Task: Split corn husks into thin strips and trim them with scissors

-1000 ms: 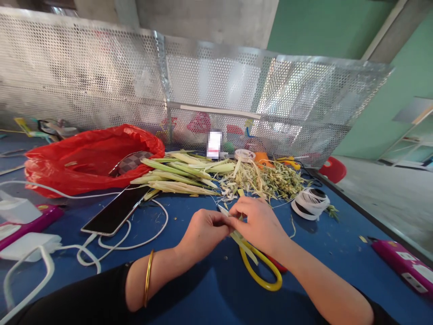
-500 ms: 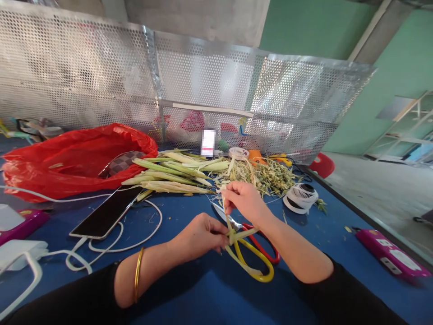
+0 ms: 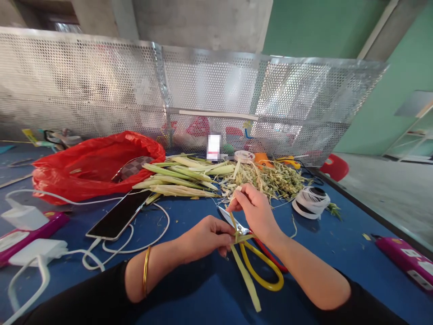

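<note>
My left hand pinches a pale green leaf strip where it is folded or crossed, low over the blue table. My right hand holds the upper end of the same strip, lifted a little above and behind the left hand. Under both hands lie scissors with one yellow and one red handle loop. One loose end of the strip trails toward me over the yellow loop. A gold bangle sits on my left wrist.
A pile of green stalks and shredded leaf scraps lies behind the hands. A red plastic bag, a phone on a white cable, a tape roll, pink objects and a perforated metal screen surround the work spot.
My hands drew apart from being together: the right hand rose and pulled the strip's end up and back, while the left kept its pinch. A longer loose end now trails toward me.
</note>
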`<state>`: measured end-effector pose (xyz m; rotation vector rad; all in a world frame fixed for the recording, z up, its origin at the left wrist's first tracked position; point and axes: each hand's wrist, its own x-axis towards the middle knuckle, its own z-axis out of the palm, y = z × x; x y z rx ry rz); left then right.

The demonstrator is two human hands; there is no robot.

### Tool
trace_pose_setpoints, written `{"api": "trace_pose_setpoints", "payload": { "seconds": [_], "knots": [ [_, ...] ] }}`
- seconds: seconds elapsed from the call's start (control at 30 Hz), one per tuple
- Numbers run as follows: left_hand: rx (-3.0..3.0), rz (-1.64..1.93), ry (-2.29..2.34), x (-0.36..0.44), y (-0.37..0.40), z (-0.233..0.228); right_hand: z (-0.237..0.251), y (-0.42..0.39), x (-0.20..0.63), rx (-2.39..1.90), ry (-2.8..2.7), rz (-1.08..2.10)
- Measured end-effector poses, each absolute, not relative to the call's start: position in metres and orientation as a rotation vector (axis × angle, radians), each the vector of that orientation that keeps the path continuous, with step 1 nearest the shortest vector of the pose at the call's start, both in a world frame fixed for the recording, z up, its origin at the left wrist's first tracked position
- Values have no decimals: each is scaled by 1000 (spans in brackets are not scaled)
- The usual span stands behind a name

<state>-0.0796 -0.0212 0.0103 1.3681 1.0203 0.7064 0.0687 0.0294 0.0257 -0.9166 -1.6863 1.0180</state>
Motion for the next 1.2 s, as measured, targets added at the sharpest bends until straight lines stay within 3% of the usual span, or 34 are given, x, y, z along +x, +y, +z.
{"api": "trace_pose_setpoints", "payload": {
  "seconds": [0.13, 0.57, 0.77, 0.83, 0.97, 1.2],
  "knots": [
    [1191, 747, 1075, -80, -23, 17, 20, 33, 69, -934, -1792, 915],
    [1050, 777, 1165, -74, -27, 22, 27, 22, 66, -672, -1867, 1071],
    [965, 1031, 1223, -79, -23, 23, 33, 39, 86, -1048, -1643, 664],
    [960, 1100, 1229, -80, -21, 22, 30, 41, 89, -1120, -1541, 782],
    [982, 1089, 1210, -80, -21, 18, 19, 30, 82, -1083, -1524, 1457],
    [975, 1001, 1185, -78, -20, 17, 8, 21, 70, -1050, -1253, 1578]
  ]
}}
